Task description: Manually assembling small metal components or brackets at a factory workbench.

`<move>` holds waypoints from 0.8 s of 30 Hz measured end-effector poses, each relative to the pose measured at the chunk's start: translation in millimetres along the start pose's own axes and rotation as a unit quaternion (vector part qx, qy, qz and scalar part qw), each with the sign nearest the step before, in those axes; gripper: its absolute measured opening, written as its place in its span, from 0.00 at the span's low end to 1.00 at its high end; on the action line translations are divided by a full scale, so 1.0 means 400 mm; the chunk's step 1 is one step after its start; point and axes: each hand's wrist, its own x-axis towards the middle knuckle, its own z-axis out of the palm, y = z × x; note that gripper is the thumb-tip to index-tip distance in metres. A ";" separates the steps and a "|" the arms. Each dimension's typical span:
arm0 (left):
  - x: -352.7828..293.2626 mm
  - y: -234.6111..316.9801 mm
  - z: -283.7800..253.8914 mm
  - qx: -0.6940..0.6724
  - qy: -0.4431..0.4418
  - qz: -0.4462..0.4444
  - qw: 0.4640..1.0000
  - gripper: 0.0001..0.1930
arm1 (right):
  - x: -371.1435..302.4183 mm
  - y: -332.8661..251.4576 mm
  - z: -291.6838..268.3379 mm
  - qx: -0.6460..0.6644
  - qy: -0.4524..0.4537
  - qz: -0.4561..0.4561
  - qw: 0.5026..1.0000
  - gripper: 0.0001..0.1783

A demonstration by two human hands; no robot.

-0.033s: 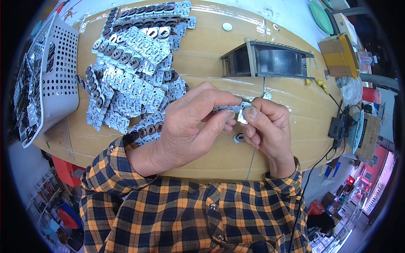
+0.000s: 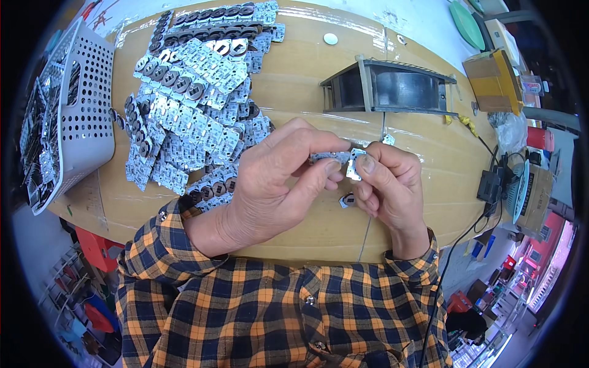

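Note:
Over the middle of the table my two hands are close together. Between thumb and forefinger, my left hand (image 2: 285, 172) grips a short strip of circuit boards (image 2: 330, 157); its fingers partly cover it. My right hand (image 2: 392, 184) pinches a single small circuit board (image 2: 353, 164) by its edge, with the other fingers curled in. A narrow gap shows between this board and the strip. On the table just below my fingertips lies another small board with a dark round part (image 2: 348, 200). To the left spreads a heap of circuit board panels (image 2: 184, 122), many carrying dark round parts.
A light grey perforated basket (image 2: 92, 116) full of boards stands at the left edge. Beyond my right hand is a black fan (image 2: 399, 89) in a frame. Cardboard boxes (image 2: 494, 80), a black power adapter (image 2: 489, 185) and cables line the right side. A white disc (image 2: 331, 38) lies at the back.
The small board in my right hand has tilted and come slightly apart from the strip in my left hand. Both hands have hardly moved.

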 end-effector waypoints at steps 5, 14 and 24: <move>-0.001 0.002 -0.001 -0.039 0.002 -0.014 0.999 0.11 | 0.000 0.000 0.000 0.010 -0.005 0.005 1.000 0.15; -0.001 0.013 -0.017 0.008 -0.084 -0.079 0.993 0.12 | -0.023 -0.040 -0.046 -0.374 0.035 -0.139 0.916 0.10; 0.001 0.025 -0.006 -0.214 -0.030 -0.222 0.951 0.10 | -0.051 -0.071 -0.028 -0.442 0.080 -0.214 0.867 0.05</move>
